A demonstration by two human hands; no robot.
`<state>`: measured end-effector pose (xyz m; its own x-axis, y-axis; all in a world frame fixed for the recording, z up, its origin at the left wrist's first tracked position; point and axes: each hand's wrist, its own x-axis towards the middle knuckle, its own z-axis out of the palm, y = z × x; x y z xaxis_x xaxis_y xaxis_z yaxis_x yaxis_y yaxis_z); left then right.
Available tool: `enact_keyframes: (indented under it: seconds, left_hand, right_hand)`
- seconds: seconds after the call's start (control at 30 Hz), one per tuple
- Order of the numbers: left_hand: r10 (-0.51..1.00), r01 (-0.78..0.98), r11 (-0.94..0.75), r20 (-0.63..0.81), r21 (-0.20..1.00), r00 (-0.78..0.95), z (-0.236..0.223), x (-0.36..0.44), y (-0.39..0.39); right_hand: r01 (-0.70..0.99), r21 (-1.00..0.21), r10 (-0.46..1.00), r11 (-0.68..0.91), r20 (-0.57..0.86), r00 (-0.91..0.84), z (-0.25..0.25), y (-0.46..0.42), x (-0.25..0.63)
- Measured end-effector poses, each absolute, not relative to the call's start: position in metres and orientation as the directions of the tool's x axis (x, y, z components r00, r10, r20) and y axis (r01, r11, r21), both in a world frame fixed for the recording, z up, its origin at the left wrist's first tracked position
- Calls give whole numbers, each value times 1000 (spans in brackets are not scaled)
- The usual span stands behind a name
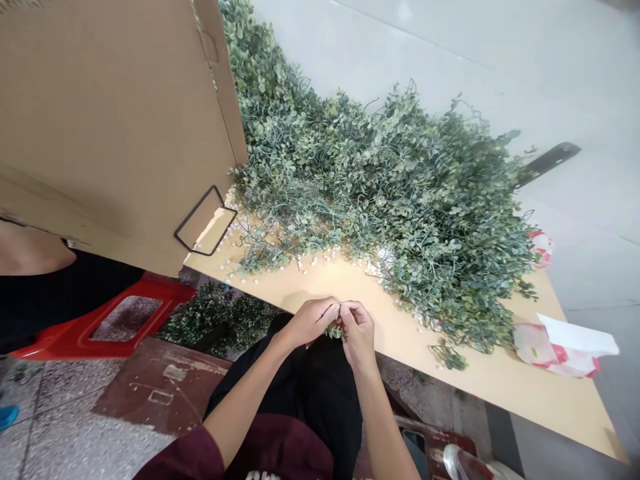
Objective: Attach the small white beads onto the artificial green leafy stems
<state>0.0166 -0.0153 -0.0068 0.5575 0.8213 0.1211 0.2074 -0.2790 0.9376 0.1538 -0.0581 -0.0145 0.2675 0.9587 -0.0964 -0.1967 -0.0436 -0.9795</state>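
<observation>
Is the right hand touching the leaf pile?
Apart: the head view shows a strip of table between the right hand and the leaf pile.

Sprigs matt, plastic-looking; cardboard matt; stool glossy plastic.

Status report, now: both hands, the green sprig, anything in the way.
Left hand, right hand: pinching, close together. Green sprig between them, partly hidden. Leafy heap on the table beyond, not covering either hand.

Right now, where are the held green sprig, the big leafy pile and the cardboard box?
Green sprig [335, 332]: head view, on its leaves.
Leafy pile [385, 177]: head view, near its middle.
Cardboard box [117, 123]: head view, on its broad flat side.
</observation>
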Motion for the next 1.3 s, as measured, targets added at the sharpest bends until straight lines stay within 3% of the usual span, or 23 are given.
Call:
enact_keyframes:
  seconds: [0.23,0.4,0.53,0.7,0.87,1.0,1.1,1.2,1.3]
  left_hand:
    - [821,210,-270,111,940,561,-8,15,-15]
    - [850,161,-247,133,956,510,-5,17,-16]
    - [908,143,-164,93,976,409,-4,20,-17]
    - [942,99,-16,-18,995,336,-3,22,-17]
    - [951,184,-43,-16,982,308,1,21,-16]
    - [958,220,-74,8,973,287,2,21,-14]
    - [960,201,-102,43,974,277,1,22,-12]
    - [962,179,-118,67,977,265,0,21,-10]
    - [962,151,-100,57,983,266,-2,19,-9]
  right_hand:
    - [107,-994,955,16,47,292,-7,-67,154]
    - [406,-907,984,116,159,74,16,-50,177]
    - [789,-604,974,114,226,32,35,-9,207]
    - [989,-140,999,-39,-25,36,43,35,224]
    - [994,-24,988,-108,-113,104,43,46,223]
    - [991,-106,996,-87,-14,86,47,36,221]
    - [920,-390,998,39,65,-14,48,20,219]
    - [645,-762,997,66,18,-80,42,1,215]
    - [328,-940,986,-95,-134,-98,30,-15,207]
